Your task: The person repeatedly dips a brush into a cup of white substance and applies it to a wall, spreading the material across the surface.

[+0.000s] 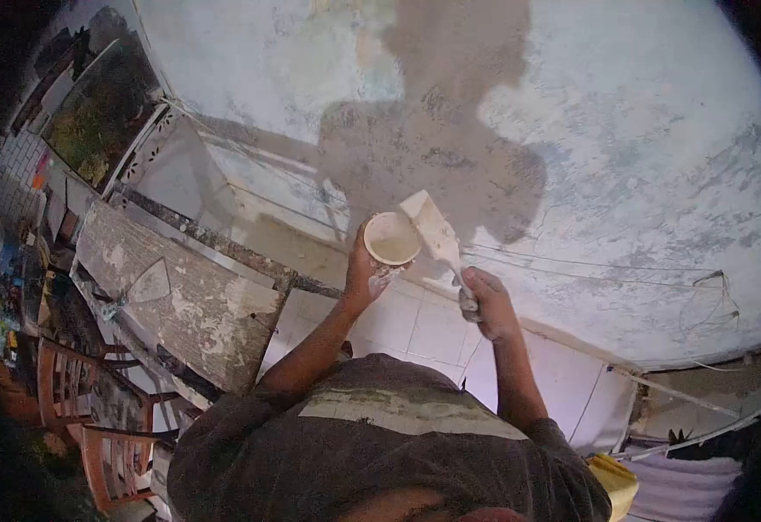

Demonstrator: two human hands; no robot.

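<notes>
My left hand (364,274) is wrapped around a small round bowl (392,238) that is tilted so its inside faces me; a pale paste coats the inside. White smears mark the fingers of this hand. In my right hand (488,304) is the handle of a putty knife (435,228). Its broad blade, coated with whitish filler, points up and to the left, right at the bowl's rim. Behind both hands rises a patchy, whitish wall (633,165) with my shadow across it.
A worn, paint-spattered board (180,296) lies to the left, with a triangular piece (149,283) on it. Wooden chairs (120,457) stand at lower left. Thin wires (718,283) hang along the wall at right. A yellow object (615,487) is at lower right.
</notes>
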